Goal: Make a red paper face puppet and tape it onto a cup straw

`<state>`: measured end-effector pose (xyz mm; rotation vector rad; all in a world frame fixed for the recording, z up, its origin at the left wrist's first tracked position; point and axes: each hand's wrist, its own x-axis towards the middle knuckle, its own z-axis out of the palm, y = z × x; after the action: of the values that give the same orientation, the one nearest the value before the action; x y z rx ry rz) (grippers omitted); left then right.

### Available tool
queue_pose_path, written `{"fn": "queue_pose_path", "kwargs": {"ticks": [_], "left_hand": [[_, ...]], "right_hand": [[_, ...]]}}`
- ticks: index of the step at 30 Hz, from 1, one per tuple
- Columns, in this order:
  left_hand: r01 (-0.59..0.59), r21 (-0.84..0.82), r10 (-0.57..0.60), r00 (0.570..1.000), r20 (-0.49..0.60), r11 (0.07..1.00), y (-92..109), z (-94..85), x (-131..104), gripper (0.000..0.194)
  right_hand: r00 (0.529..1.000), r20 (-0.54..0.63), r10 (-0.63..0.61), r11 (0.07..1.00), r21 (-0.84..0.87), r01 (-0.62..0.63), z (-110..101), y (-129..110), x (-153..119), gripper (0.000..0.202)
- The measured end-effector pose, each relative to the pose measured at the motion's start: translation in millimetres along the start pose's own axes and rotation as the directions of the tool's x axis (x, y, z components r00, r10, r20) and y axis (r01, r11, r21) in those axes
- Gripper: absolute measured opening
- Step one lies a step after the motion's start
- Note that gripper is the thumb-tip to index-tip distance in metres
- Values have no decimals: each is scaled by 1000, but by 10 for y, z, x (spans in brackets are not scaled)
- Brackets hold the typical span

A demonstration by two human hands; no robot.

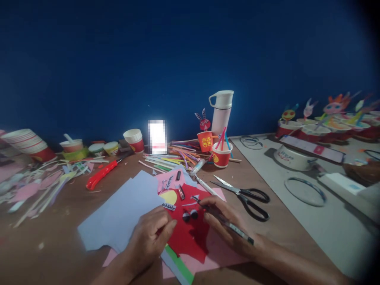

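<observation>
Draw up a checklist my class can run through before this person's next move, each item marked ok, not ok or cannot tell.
1. Pen in the right hand: ok.
2. Left hand empty: cannot tell; fingers curled.
3. Scissors closed: not ok; blades apart.
4. Red-handled tool away from both hands: ok.
5. Red paper free of loose pieces: not ok; round black-and-white pieces lie on it.

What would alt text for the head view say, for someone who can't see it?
A person's right hand holds a dark pen over red paper; the left hand, fingers curled, is at the edge of pale blue paper. Open scissors lie to the right; behind stand paper cups and a pale flask before a dark blue wall.
</observation>
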<state>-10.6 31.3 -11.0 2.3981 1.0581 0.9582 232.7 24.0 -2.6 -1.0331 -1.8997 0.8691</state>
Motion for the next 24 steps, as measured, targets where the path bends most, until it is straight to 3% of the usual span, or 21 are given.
{"fn": "queue_pose_path", "kwargs": {"ticks": [2,7,15,19,24], "left_hand": [[29,32,-29,1000,-2,999,-22,-1,-8,28],[79,100,-75,996,-41,992,-12,-12,-2,29],[116,152,-112,993,-33,981,-13,-20,10,28],[107,96,-106,994,-21,990,9,-32,27,21],[108,24,-105,988,-112,994,38,-77,60,15]], "right_hand": [[1000,0,5,1000,-3,-5,23,-3,21,17],[999,11,37,978,204,-38,86,63,50,24],[990,56,-132,982,-126,138,-14,73,39,17],[984,85,-157,974,-149,168,1,75,51,16],[988,82,-132,977,-158,143,-28,100,38,17]]}}
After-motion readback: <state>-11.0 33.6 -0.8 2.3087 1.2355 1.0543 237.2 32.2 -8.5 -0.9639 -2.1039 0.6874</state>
